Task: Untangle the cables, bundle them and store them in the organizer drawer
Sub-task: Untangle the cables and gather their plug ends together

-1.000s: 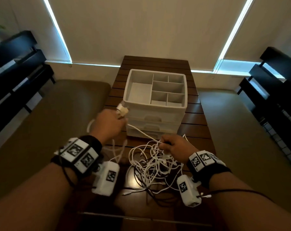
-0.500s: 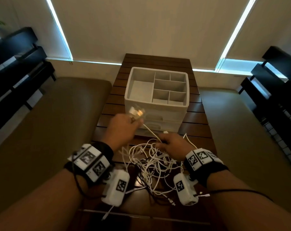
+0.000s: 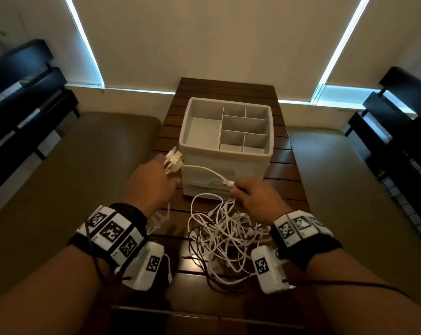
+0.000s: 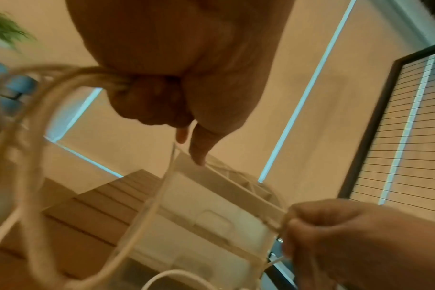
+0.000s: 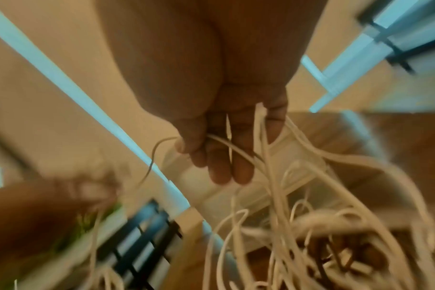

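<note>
Cables (image 3: 225,234) mostly still a tangled pile on the near table (image 3: 286,175). Right hand (image 3: 257,201) pinches a white strand above it; left hand (image 3: 151,182) clamps coiled loops, plugs sticking out. Step: untangling/coiling one. Next: feed out slack, finish the coil. Organizer (image 3: 226,143) behind, drawers closed.

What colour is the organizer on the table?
The organizer is white or pale grey; the head view shows it best.
</note>
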Motion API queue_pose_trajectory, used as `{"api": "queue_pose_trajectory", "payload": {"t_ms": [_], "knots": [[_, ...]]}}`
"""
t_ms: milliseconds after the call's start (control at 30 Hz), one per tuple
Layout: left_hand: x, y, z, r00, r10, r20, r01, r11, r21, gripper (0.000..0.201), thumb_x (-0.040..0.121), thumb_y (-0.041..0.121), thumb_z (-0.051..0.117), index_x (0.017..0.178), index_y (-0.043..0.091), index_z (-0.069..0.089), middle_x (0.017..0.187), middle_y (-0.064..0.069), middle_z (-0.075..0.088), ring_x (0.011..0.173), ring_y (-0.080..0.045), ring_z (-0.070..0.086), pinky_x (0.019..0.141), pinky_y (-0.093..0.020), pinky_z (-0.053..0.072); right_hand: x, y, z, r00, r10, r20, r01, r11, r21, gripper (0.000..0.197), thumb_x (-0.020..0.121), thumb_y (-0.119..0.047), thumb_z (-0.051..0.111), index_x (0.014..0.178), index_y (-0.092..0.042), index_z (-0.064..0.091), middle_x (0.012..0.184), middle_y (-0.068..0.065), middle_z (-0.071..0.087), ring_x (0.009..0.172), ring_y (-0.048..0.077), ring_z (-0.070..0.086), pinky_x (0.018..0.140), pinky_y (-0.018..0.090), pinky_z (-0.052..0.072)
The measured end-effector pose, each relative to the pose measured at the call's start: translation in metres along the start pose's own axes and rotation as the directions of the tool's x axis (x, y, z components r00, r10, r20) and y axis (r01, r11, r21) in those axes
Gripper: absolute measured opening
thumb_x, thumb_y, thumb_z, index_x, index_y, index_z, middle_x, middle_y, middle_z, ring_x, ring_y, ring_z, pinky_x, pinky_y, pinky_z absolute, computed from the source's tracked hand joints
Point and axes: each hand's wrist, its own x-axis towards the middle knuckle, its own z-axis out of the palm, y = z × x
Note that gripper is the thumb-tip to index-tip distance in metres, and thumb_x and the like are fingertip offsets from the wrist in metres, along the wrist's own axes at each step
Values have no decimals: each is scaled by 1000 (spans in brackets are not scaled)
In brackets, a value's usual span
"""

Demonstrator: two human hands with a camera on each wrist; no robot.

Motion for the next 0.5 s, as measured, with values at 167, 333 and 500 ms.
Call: {"api": "queue_pose_trajectory", "payload": {"t_ms": [167, 333, 500], "knots": [[-17, 35, 12, 946, 283, 154, -232, 930, -283, 28, 79, 44, 74, 102, 29, 67, 86, 8, 69, 79, -10, 66, 71, -30, 54, 4, -21, 6, 991, -117, 65, 113, 992, 59, 14, 95, -22, 54, 86, -21, 66, 72, -8, 63, 65, 2, 58, 64, 22, 49], [-12, 33, 16, 957, 253, 140, -178, 897, -405, 25, 89, 38, 66, 68, 24, 60, 62, 5, 60, 56, -8, 55, 57, -27, 47, 2, -6, 9, 994, -100, 47, 100, 995, -7, 15, 92, -26, 59, 88, -14, 67, 83, 1, 65, 75, 12, 62, 70, 32, 54], [1, 27, -1, 992, 117, 48, -72, 835, -545, 32, 90, 28, 66, 62, 17, 55, 60, 2, 51, 55, -10, 44, 56, -26, 36, -4, 53, 35, 948, 211, 236, -176, 971, -162, 21, 96, -22, 46, 80, -14, 57, 85, 5, 62, 74, 17, 58, 72, 33, 47]]}}
